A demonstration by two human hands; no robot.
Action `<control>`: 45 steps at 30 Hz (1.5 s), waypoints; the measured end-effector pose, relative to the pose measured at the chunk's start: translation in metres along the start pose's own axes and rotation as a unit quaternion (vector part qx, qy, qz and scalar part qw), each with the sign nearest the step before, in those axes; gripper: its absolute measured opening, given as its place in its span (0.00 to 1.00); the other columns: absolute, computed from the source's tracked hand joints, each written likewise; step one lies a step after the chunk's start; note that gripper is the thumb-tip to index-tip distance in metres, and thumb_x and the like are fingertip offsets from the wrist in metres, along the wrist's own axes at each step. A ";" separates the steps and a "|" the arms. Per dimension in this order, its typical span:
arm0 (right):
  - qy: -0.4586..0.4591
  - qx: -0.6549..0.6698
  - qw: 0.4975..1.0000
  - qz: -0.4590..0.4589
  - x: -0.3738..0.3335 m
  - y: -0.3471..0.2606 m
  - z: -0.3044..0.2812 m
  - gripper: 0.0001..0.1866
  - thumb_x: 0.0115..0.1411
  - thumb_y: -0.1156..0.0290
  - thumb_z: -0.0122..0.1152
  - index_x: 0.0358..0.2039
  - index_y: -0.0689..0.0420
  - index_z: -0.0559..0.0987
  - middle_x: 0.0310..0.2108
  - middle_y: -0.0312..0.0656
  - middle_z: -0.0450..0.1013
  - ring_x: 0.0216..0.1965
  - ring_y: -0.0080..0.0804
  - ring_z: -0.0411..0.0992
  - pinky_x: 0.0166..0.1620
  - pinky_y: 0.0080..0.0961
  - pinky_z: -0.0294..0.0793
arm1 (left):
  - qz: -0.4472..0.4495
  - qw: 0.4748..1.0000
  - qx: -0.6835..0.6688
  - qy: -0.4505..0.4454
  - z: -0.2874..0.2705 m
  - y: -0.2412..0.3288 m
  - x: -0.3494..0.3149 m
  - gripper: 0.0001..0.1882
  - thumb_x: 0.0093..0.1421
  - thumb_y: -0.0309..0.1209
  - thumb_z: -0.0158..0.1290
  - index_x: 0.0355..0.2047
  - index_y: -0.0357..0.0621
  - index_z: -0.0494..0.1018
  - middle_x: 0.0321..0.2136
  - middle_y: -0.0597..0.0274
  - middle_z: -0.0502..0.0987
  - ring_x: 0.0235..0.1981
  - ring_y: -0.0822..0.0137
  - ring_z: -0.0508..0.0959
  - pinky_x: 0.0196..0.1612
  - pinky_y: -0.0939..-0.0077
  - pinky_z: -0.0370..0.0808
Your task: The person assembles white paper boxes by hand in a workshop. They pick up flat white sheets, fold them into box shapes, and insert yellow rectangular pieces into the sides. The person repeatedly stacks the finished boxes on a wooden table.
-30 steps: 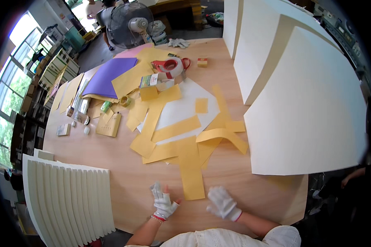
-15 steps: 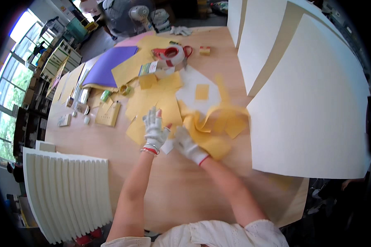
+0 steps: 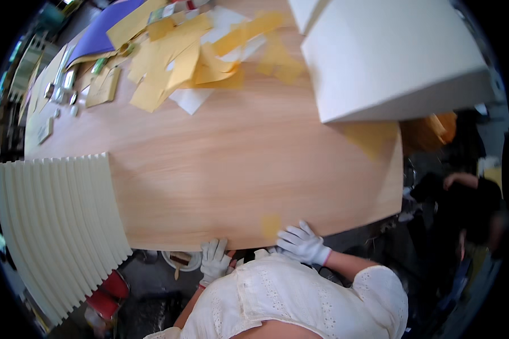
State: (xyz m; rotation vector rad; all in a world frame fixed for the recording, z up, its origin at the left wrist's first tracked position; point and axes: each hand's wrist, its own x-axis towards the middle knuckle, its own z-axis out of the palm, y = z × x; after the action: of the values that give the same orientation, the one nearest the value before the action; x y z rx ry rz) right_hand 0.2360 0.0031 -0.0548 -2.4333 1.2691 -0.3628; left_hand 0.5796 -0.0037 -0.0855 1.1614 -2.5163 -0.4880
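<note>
My left hand, in a white knit glove, is at the table's front edge with its fingers stretched out over the rim. Farther right, my right hand, gloved too, lies near the same edge, fingers apart and nothing in them. A small yellow patch shows on the tabletop just left of the right hand. Both hands are close to my white blouse, which hides part of the left thumb side. The loose heap of yellow paper pieces lies at the far side, well away from both hands.
White boards stand at the right, above a yellow sheet. A stack of ridged cream strips overhangs the left edge. Below the table are a white tub with a brush and a red stool. Another person in dark clothes is at right.
Both hands have left the yellow paper and come back to the table's front edge. The paper pieces now lie bunched together. The view has tipped down toward my body.
</note>
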 end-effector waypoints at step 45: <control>0.416 0.256 0.840 0.235 -0.233 0.314 -0.107 0.18 0.66 0.70 0.52 0.55 0.62 0.71 0.50 0.49 0.73 0.50 0.40 0.73 0.54 0.36 0.73 | -0.350 0.869 0.332 -0.105 0.064 0.051 0.423 0.29 0.62 0.46 0.45 0.62 0.51 0.63 0.65 0.45 0.58 0.68 0.49 0.53 0.66 0.39 0.46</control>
State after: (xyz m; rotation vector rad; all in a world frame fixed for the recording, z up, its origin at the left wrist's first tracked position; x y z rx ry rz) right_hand -0.1656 0.0088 -0.1082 -1.4358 1.7303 -1.4915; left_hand 0.2585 -0.2894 -0.0580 2.4275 -2.4242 0.1548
